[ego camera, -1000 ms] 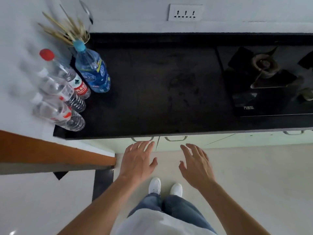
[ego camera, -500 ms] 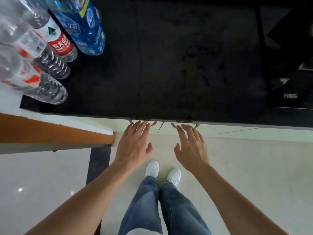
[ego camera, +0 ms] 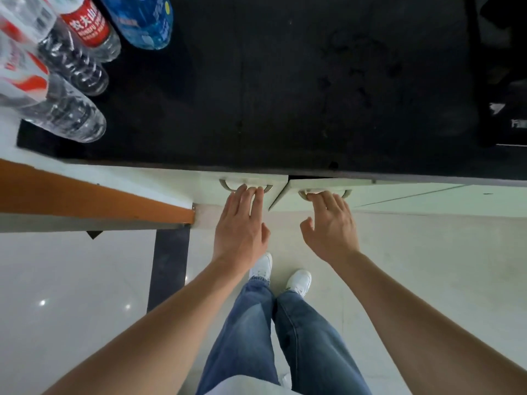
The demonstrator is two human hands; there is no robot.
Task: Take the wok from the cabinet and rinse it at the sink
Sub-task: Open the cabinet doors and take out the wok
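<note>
Two pale green cabinet doors sit under the black countertop (ego camera: 285, 95). My left hand (ego camera: 242, 223) hooks its fingertips into the curved metal handle of the left door (ego camera: 199, 183). My right hand (ego camera: 330, 226) hooks its fingers into the handle of the right door (ego camera: 399, 192), which stands slightly ajar, with a dark gap under the counter edge. No wok or sink is in view; the cabinet's inside is hidden.
Several water bottles (ego camera: 65, 81) stand at the counter's left end. A gas hob (ego camera: 502, 81) lies at the right edge. An orange-edged ledge (ego camera: 94, 201) juts out at left. My legs and white shoes (ego camera: 285, 277) stand on the pale tiled floor.
Both hands have moved forward from open air to the two cabinet handles and curled on them. The right door has started to swing out. The view has tipped closer to the counter.
</note>
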